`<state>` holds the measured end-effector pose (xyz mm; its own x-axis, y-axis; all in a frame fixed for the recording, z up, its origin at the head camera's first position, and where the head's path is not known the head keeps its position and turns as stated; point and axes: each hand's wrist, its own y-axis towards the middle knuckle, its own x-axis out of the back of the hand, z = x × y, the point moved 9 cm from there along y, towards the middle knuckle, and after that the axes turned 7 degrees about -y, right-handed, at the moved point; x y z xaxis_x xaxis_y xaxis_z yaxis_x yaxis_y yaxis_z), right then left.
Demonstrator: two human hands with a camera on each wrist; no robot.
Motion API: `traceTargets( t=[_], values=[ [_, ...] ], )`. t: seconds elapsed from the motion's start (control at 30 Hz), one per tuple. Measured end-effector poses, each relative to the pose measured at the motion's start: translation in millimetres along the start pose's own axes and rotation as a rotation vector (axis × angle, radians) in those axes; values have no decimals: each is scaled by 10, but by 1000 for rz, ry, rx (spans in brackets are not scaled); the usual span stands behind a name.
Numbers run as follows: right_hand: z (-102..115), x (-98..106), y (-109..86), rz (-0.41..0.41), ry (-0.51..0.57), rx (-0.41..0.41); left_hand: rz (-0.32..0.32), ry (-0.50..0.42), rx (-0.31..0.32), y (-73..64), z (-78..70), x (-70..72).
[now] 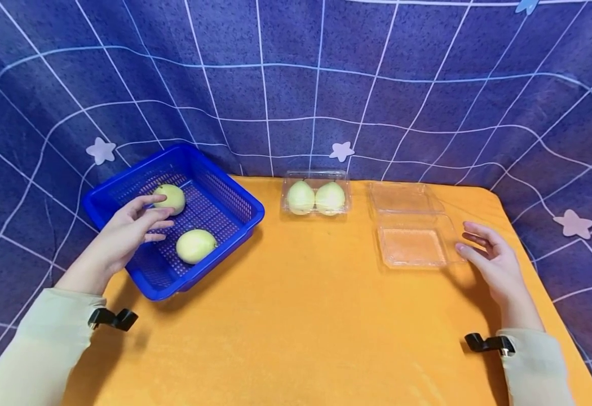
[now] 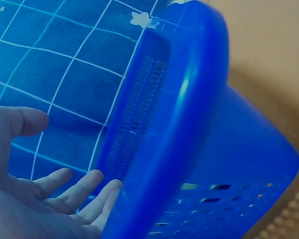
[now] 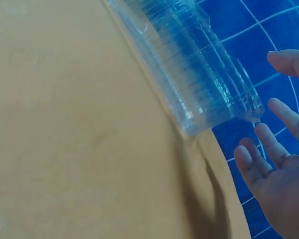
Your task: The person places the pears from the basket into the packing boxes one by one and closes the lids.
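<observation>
In the head view my left hand (image 1: 135,226) hovers over a blue plastic basket (image 1: 245,210), its fingers spread and holding nothing. Two pale yellow-green pears lie inside: one pear (image 1: 172,198) by the fingertips, the other pear (image 1: 196,246) nearer the front. Whether the fingers touch the nearer one I cannot tell. My right hand (image 1: 491,259), fingers loosely bent, is beside the right edge of a clear plastic clamshell box (image 1: 412,247), which lies with its lid folded back. The right wrist view shows a small gap between the fingers and the box (image 3: 189,84).
A second clear clamshell box (image 1: 316,176) stands at the back middle of the orange tabletop (image 1: 296,316), with two pears (image 1: 301,198) inside. Behind the table hangs a dark blue gridded cloth (image 1: 296,90) with star shapes.
</observation>
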<state>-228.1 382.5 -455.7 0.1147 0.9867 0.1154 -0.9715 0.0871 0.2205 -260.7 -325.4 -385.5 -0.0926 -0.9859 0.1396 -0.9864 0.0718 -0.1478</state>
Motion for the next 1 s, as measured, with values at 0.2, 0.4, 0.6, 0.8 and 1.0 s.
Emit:
traceTargets(
  t=[0.2,0.4,0.6,0.8,1.0],
  values=[
    [-98,-3,-52,48,32,-29,17,-13,-10,-10,20,-9],
    [-159,-68,-79,129,60,-34,46,-15,-6,-13,67,-20],
    [-158,-116,-82,177,142,13,26,37,-21,-6,87,-19],
    [-225,-167,-89,230,162,-11,19,156,-79,-17,79,-19],
    [-245,-229,-96,275,119,-23,25,218,-98,-29,68,-43]
  ],
)
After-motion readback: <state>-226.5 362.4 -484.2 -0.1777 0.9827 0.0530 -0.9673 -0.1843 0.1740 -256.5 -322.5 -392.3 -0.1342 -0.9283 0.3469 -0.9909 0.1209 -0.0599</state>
